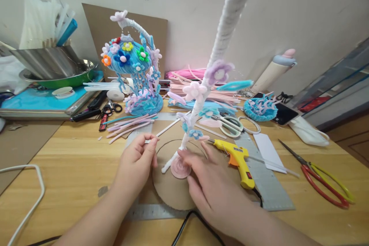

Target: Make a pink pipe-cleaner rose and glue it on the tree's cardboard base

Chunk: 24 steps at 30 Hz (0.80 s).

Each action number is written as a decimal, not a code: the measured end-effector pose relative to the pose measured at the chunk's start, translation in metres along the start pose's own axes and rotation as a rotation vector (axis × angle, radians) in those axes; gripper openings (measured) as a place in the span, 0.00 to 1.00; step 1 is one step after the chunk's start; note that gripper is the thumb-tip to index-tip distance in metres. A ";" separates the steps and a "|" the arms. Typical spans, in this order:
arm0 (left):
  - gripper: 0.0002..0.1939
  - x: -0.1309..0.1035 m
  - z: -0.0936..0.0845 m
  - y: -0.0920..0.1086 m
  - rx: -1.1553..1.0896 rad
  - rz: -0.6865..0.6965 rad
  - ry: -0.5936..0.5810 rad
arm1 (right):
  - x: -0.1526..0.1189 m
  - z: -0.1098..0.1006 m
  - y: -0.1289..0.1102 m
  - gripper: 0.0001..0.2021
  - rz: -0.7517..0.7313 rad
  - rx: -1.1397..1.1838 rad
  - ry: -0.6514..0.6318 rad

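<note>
A white wrapped stem with purple, pink and blue fuzzy flowers rises from a round cardboard disc. At its foot lies a pink coiled disc. My right hand rests at the stem's base, its fingers on the stem and the edge of the pink coil. Left of the stem, my left hand is closed in a pinch above the cardboard disc's left edge; what it holds, if anything, is too small to make out.
A yellow glue gun lies right of my right hand, with red-and-yellow scissors further right. Behind stand a blue flowered jellyfish lamp shape, pipe cleaners and a steel pot. A black cable runs in front.
</note>
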<state>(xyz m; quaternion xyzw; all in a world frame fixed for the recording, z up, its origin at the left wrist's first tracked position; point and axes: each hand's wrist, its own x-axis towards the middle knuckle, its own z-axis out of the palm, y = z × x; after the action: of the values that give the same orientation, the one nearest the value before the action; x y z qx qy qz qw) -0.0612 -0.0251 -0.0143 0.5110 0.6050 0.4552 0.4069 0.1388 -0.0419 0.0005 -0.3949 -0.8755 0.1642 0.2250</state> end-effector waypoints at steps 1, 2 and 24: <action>0.12 0.000 0.000 -0.001 0.033 0.019 0.001 | -0.002 0.000 -0.003 0.21 0.002 -0.022 -0.044; 0.11 -0.001 0.000 -0.003 0.076 0.037 0.002 | -0.004 0.001 -0.005 0.23 0.013 -0.044 -0.082; 0.06 -0.002 0.001 -0.004 0.484 0.251 -0.190 | -0.016 0.012 -0.002 0.26 0.006 -0.115 -0.111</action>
<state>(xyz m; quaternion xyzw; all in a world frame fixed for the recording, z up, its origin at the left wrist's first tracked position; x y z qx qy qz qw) -0.0613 -0.0273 -0.0183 0.7044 0.5875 0.2944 0.2684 0.1413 -0.0568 -0.0132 -0.4001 -0.8934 0.1361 0.1524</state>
